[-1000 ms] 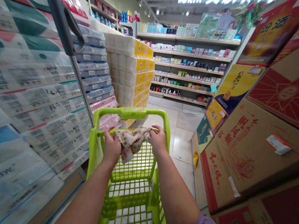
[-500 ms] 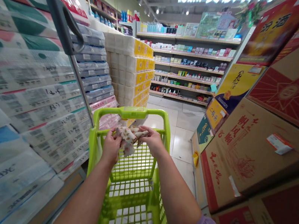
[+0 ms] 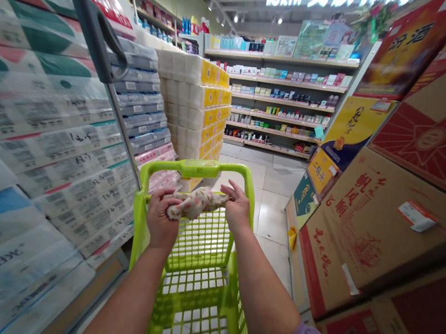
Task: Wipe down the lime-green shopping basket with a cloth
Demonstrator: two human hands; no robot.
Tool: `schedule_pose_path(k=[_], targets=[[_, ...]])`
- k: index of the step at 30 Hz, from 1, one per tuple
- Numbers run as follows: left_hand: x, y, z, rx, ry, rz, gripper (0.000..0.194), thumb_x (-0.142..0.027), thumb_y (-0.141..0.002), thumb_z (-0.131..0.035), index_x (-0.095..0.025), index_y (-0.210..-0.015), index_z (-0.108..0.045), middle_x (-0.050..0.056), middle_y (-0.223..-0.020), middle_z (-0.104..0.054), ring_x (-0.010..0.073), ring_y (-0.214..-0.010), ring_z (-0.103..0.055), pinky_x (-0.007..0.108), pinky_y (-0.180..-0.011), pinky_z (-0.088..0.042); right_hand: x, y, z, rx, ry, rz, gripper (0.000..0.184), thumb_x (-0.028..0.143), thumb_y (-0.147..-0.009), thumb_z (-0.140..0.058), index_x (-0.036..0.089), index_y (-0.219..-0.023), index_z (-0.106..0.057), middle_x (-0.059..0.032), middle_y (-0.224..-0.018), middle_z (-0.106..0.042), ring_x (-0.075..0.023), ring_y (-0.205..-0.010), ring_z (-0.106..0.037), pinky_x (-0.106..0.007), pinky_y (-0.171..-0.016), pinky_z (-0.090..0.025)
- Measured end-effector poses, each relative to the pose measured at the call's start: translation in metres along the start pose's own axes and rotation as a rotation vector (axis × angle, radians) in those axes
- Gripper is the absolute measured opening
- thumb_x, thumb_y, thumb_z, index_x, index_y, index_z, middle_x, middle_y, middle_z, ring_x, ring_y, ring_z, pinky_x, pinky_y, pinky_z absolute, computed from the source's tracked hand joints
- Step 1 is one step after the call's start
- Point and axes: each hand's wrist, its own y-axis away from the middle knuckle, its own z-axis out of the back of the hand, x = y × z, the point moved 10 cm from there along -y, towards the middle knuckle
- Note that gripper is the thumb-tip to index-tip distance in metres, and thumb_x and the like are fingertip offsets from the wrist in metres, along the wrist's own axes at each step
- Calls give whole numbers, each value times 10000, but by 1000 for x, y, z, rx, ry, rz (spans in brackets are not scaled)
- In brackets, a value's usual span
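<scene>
A crumpled white cloth (image 3: 197, 203) with small pink and brown prints stretches between my two hands. My left hand (image 3: 162, 219) is closed around its left end, the fingers curled over it. My right hand (image 3: 237, 210) pinches the narrow, twisted right end between thumb and finger, other fingers lifted. Both hands are above a lime-green shopping basket cart (image 3: 247, 193), just behind its raised handle (image 3: 201, 168). Through the cart's grid I see pale floor and no goods.
Packs of tissue paper (image 3: 44, 122) are stacked close on the left, with a grey pull handle (image 3: 99, 40) on a metal rod before them. Printed cartons (image 3: 368, 212) rise on the right. Tiled floor (image 3: 274, 203) runs ahead to shelves of small goods (image 3: 280, 95).
My hands have moved apart, pulling the bunched cloth into a longer, twisted strip. My left fingers have wrapped over its end. The cart and surroundings stay nearly the same.
</scene>
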Motion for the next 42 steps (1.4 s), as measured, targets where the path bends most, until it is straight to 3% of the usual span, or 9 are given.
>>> schedule_pose_path(k=[7, 11, 15, 20, 26, 31, 35, 38, 42], targets=[[-19, 8, -16, 201, 116, -79, 75, -242, -777, -589, -215, -707, -583, 38, -924, -680, 197, -930, -647, 348, -822, -513, -25, -1, 2, 64, 173, -194, 334, 136, -550, -506, 178, -841, -666, -33, -858, -718, -143, -702, -636, -224, -555, -509], [-13, 11, -18, 215, 119, -33, 253, -241, -748, -607, -214, -999, -613, 44, -1000, -694, 206, -953, -650, 351, -851, -511, -58, 29, -27, 428, 327, -488, 230, 111, -505, -562, 164, -692, -684, 25, -471, -603, -117, -408, -525, -207, -391, -410], [-4, 14, -23, 253, 107, 37, 429, -263, -716, -650, -217, -1137, -584, 42, -1045, -700, 207, -908, -659, 332, -815, -521, -67, 63, -59, 794, 312, -616, 428, 97, -493, -571, 193, -887, -707, 20, -602, -676, -148, -481, -585, -256, -466, -463], [-2, 13, -17, 204, 54, 62, 412, -276, -701, -673, -208, -1102, -608, 43, -1029, -702, 204, -884, -659, 341, -829, -519, -16, 17, -42, 389, -124, -246, 413, 102, -522, -548, 197, -907, -666, 64, -588, -619, -116, -631, -582, -288, -730, -497], [-4, 7, -7, 105, 13, 48, 300, -263, -702, -656, -215, -996, -626, 34, -1032, -680, 207, -957, -634, 355, -879, -498, -4, -1, -4, 47, -146, -123, 340, 118, -505, -501, 209, -810, -621, 76, -555, -513, -117, -598, -531, -267, -626, -491], [-3, 8, -9, 74, 149, 4, 114, -257, -730, -656, -210, -818, -601, 51, -1029, -659, 193, -948, -630, 356, -869, -500, -12, 5, -13, 90, -150, -196, 547, 86, -488, -557, 241, -1010, -611, 12, -859, -653, -171, -791, -619, -285, -637, -505], [0, 7, -7, 51, 148, 16, 102, -251, -728, -655, -204, -781, -581, 64, -1100, -636, 191, -947, -623, 369, -864, -499, -1, 10, -29, 285, -276, -204, 494, 82, -481, -526, 210, -946, -633, 61, -593, -580, -132, -608, -567, -252, -568, -466], [-6, 5, -4, 37, 145, -3, 126, -262, -720, -664, -206, -781, -570, 54, -1056, -640, 190, -939, -619, 361, -852, -499, 6, 5, -18, 212, -292, -137, 454, 99, -487, -474, 208, -898, -632, 121, -417, -385, -89, -415, -383, -211, -450, -364], [-8, 3, -3, 38, 125, 13, 171, -287, -701, -686, -207, -770, -552, 48, -1003, -645, 187, -912, -621, 349, -828, -503, 8, 2, -8, 103, -208, -65, 497, 108, -485, -444, 205, -937, -628, 110, -475, -441, -73, -414, -385, -196, -446, -345]])
